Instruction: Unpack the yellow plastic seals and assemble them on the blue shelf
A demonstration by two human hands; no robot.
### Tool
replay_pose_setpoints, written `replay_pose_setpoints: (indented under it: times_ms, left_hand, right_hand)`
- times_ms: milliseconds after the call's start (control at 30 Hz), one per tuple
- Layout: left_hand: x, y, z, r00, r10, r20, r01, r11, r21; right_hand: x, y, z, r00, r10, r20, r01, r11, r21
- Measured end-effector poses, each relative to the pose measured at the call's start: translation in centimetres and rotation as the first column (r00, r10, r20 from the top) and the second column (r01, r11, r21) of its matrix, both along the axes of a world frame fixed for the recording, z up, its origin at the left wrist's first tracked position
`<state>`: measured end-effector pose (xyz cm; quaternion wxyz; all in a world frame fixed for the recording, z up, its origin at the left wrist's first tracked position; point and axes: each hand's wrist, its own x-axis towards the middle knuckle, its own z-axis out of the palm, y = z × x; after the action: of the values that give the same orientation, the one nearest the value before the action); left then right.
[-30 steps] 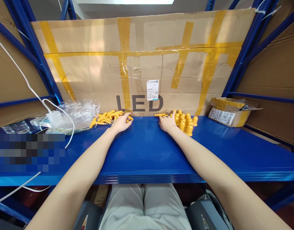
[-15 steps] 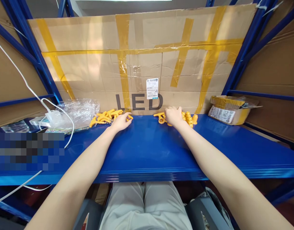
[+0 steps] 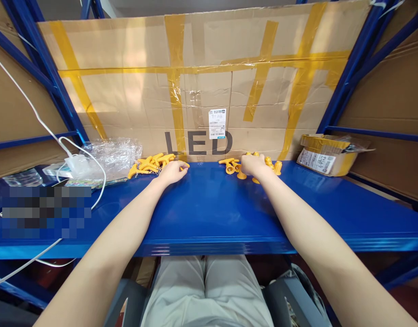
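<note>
- My left hand lies palm down on the blue shelf, at the right end of the left pile of yellow T-shaped parts.
- Left fingers are loosely bent and touch 1 yellow part at their tips; I cannot tell if they grip it or just rest on it.
- My right hand sits on top of the right pile of yellow cap-like parts, knuckles up.
- Right fingers are curled down into that pile and hidden from view, so I cannot tell whether they have hold of anything.
- A few loose caps lie just left of the right hand, touching the shelf.
- Both piles are at the back of the shelf, against the cardboard, well apart from each other, with bare shelf between them.
- The cardboard reads "LED" and has a white label and yellow tape strips.
- A clear bag lies just left of the left pile.
- A white cable runs down to a plug on the bag's left edge.
- An open box stands at the far right of the shelf.
</note>
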<state>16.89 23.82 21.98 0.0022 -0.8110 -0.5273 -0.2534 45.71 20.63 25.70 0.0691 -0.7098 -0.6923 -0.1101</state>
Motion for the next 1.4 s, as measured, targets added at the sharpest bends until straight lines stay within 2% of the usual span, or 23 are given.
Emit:
replay_pose_setpoints:
  times_ms: [100, 167, 267, 367, 433, 533, 633, 733, 900, 967, 1400]
  left_hand:
    - [0.0, 0.1, 0.0, 1.000, 0.008, -0.009, -0.008, 1.000, -0.007]
    - [-0.2, 0.3, 0.2, 0.999, 0.039, -0.017, -0.039, 0.999, 0.010]
    - [-0.9, 0.7, 0.5, 0.983, 0.181, -0.008, -0.180, 0.979, 0.096]
    - [-2.1, 0.9, 0.7, 0.936, 0.352, -0.001, -0.349, 0.926, 0.144]
    - [-2.9, 0.7, 0.7, 0.901, 0.433, -0.015, -0.428, 0.895, 0.123]
    - [-3.9, 0.5, 0.5, 0.874, 0.486, -0.019, -0.485, 0.874, 0.028]
    - [-4.3, 0.6, 0.2, 0.882, 0.471, 0.027, -0.471, 0.882, -0.010]
    - [-4.1, 1.0, 0.0, 0.912, 0.409, 0.041, -0.410, 0.910, 0.057]
    - [-3.3, 1.5, -0.7, 0.923, 0.338, -0.181, -0.341, 0.940, 0.018]
    - [-3.1, 1.6, -0.9, 0.920, 0.326, -0.217, -0.331, 0.944, 0.014]
    - [-3.2, 1.6, -0.8, 0.950, 0.309, -0.056, -0.307, 0.951, 0.029]
  right_hand:
    - [-0.3, -0.4, 0.4, 0.998, -0.039, -0.040, 0.035, 0.994, -0.103]
    - [-0.6, -0.6, 0.5, 0.994, 0.028, -0.105, -0.041, 0.991, -0.124]
    - [-1.1, -0.6, 0.1, 0.963, 0.123, -0.240, -0.161, 0.976, -0.146]
    - [-1.9, -0.3, -0.8, 0.916, 0.168, -0.365, -0.226, 0.966, -0.123]
    - [-2.4, 0.0, -1.5, 0.890, 0.193, -0.413, -0.249, 0.965, -0.085]
    - [-3.1, 0.2, -2.3, 0.882, 0.230, -0.412, -0.270, 0.962, -0.041]
    - [-3.6, 0.2, -2.8, 0.902, 0.266, -0.340, -0.295, 0.955, -0.036]
    - [-3.9, 0.1, -3.1, 0.911, 0.287, -0.295, -0.319, 0.945, -0.066]
    - [-4.1, 0.0, -3.2, 0.905, 0.307, -0.296, -0.345, 0.934, -0.088]
    - [-4.1, 0.0, -3.2, 0.902, 0.312, -0.298, -0.352, 0.932, -0.087]
    - [-4.1, 0.0, -3.3, 0.898, 0.343, -0.277, -0.379, 0.921, -0.088]
